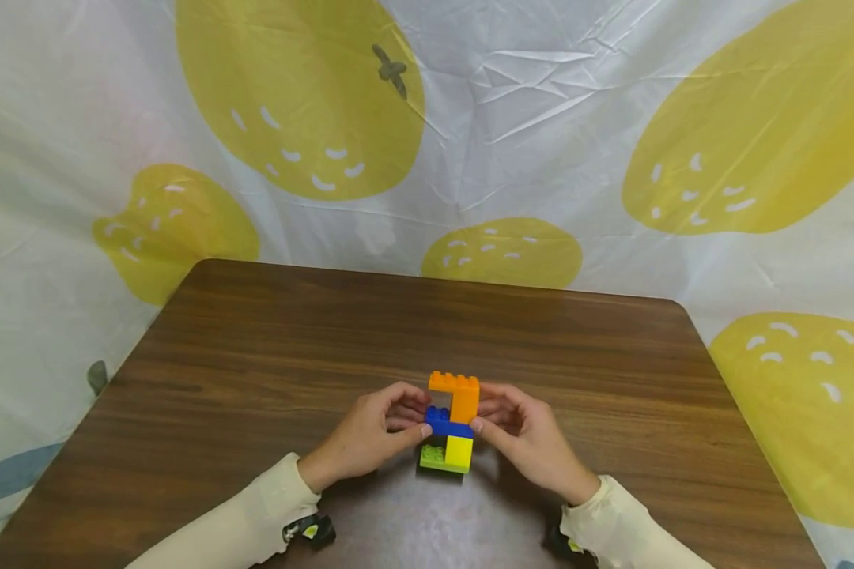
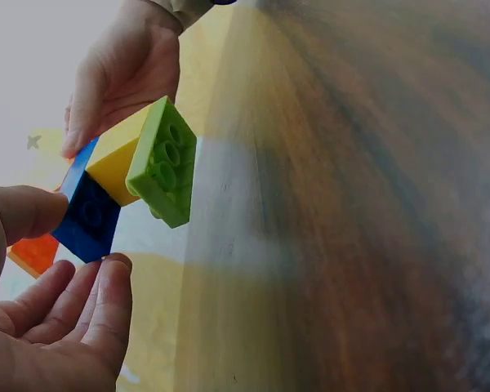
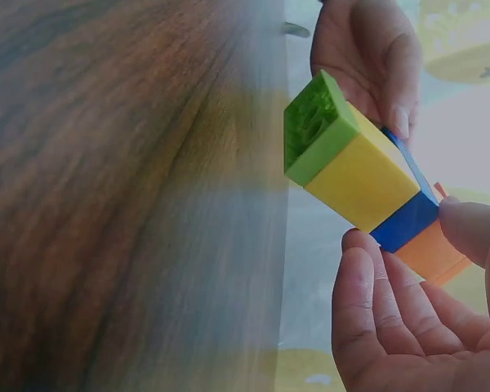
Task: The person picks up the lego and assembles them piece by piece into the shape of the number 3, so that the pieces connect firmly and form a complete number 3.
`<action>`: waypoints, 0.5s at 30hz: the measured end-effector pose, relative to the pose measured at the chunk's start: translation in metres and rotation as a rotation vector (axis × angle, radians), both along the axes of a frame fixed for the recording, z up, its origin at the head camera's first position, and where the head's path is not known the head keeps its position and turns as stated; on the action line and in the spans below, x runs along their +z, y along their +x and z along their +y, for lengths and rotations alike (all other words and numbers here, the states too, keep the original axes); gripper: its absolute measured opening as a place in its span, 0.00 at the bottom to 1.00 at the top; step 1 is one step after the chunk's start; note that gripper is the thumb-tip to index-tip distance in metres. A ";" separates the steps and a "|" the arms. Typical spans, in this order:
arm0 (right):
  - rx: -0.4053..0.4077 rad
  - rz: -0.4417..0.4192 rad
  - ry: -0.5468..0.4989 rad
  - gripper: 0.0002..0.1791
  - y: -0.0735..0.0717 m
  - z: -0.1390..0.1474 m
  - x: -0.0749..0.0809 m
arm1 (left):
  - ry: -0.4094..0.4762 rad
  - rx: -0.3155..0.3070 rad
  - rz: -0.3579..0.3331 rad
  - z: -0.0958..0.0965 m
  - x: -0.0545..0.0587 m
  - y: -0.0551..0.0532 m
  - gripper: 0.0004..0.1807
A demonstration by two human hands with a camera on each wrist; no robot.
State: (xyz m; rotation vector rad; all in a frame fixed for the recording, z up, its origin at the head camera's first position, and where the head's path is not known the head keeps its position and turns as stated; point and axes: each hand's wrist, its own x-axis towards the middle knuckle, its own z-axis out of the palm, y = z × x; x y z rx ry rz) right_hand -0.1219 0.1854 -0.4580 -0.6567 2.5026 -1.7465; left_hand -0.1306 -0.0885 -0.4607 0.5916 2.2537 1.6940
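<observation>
Both hands hold a small stack of toy building bricks between them, raised off the table. My left hand (image 1: pixel 370 431) pinches the left end of the blue brick (image 1: pixel 450 427) between thumb and fingers. At the opposite end, my right hand (image 1: pixel 530 436) grips the blue brick with its thumb and fingertips. Above the blue one rises an orange section (image 1: pixel 464 405), whose studded top juts left over a gap. Beneath it sit a yellow brick (image 1: pixel 459 453) and, lowest, a light green brick (image 1: pixel 434 456) reaching out left. The wrist views show the green brick's hollow underside (image 3: pixel 314 122).
A dark brown wooden table (image 1: pixel 292 332) lies below the hands. Behind it hangs a white sheet (image 1: pixel 512 158) printed with big yellow fruit, reaching down past the table's far edge and sides.
</observation>
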 end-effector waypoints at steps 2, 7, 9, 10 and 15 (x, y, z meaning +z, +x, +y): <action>-0.013 -0.011 -0.005 0.25 -0.001 0.000 0.000 | 0.003 0.009 0.002 0.000 0.000 0.000 0.23; -0.025 -0.038 -0.038 0.26 -0.002 -0.002 0.000 | 0.012 0.033 -0.003 0.000 -0.002 -0.001 0.29; -0.025 -0.050 -0.054 0.26 -0.003 -0.003 0.000 | 0.026 0.037 -0.010 0.000 -0.002 -0.001 0.31; -0.024 -0.056 -0.064 0.26 -0.003 -0.003 0.000 | 0.028 0.038 -0.011 0.000 -0.002 -0.001 0.31; -0.026 -0.077 -0.087 0.26 -0.005 -0.005 0.001 | 0.039 0.039 -0.016 0.000 -0.002 -0.003 0.33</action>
